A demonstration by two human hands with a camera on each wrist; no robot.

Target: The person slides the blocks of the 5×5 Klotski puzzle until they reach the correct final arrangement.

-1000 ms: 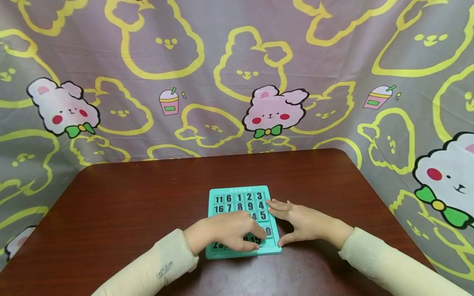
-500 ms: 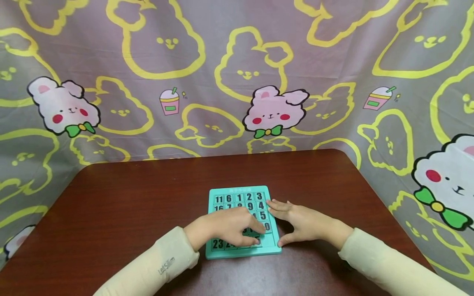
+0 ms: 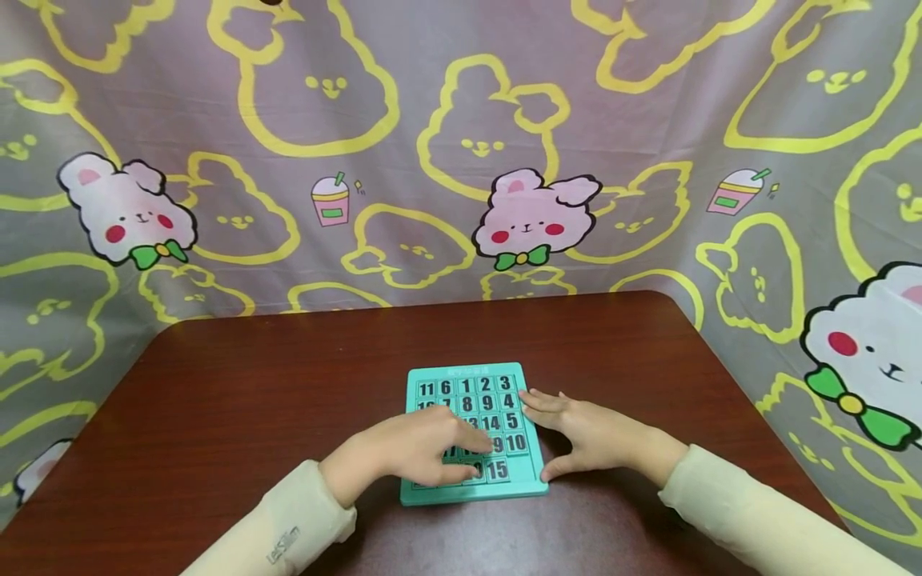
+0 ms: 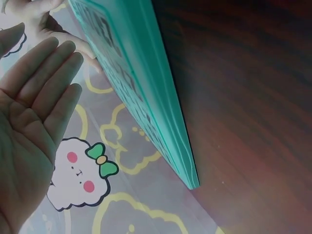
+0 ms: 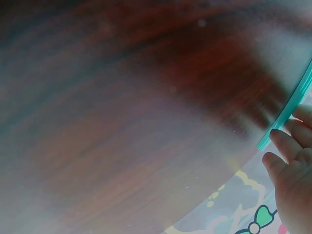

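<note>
Board (image 3: 497, 494) lies flat on the tabletop (image 3: 274, 392), its long axis seeming to run away from the person. The relation that counts is the gap (image 3: 525, 470) in its near right corner: tile 15 (image 3: 497, 470) sits just left of it, tile 10 (image 3: 515, 443) just beyond it. The left hand (image 3: 406, 444) reaches over the board, index fingertip at tile 19 (image 3: 499, 446), thumb over the near row left of 15; its fingers look outstretched, pinching nothing — how firmly they press, I cannot tell. The right hand (image 3: 591, 432) is nearer the gap, thumb spread from fingers, tips at the right rim. Compared with half a second ago, the left hand sits further left — baring 15 and 10 — while the right hand stays put.
</note>
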